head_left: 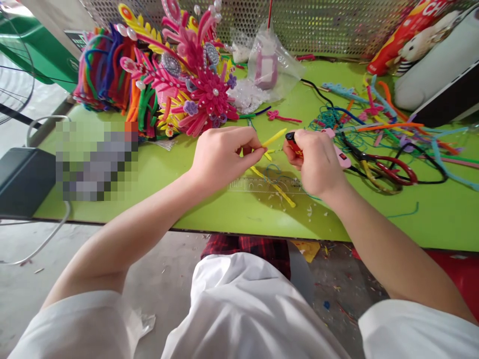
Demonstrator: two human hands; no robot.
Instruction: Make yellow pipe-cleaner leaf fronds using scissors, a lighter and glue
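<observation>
Fingers [255, 158] of the left hand [220, 154] pinch a yellow pipe cleaner [276, 137], just beyond the clear ruler [245, 185]; the right hand [318, 159] curls closed around a red lighter [293, 142] past the ruler's right end. Far beyond it, rightward, a red canister [402, 35] reads "CH".

Bright, fairly even exposure. Soft shadow on the green table [449, 219] below left hand [220, 154] and right hand [318, 162], both reasonably sharp. Glare on the clear bag [286, 75]. Area behind the fan [17, 116] washes out pale. Wide-angle stretch at edges. Pixelated block [99, 162] mid-left.
</observation>
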